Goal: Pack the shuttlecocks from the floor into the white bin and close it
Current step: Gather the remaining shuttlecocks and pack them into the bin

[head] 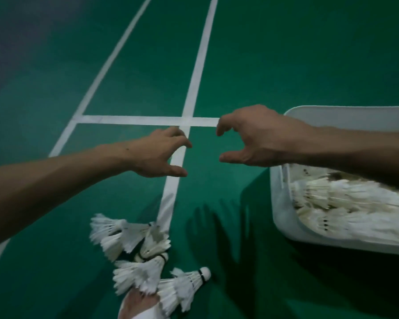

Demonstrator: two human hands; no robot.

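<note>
Several white feather shuttlecocks (145, 254) lie in a loose heap on the green floor at the bottom centre, one with its cork pointing right (194, 279). The white bin (279, 217) stands open at the right, with many shuttlecocks (355, 203) piled inside. My left hand (161, 155) hovers above the floor beyond the heap, fingers loosely curled and holding nothing. My right hand (251, 137) hangs just left of the bin's far corner, fingers and thumb spread in a claw, also holding nothing. My right forearm crosses over the bin. No lid is in view.
White court lines (148, 120) cross the green floor (263, 54) under and beyond my hands. My knee (138, 305) shows at the bottom edge beneath the heap. Shadows of my hands fall on the floor between the heap and the bin.
</note>
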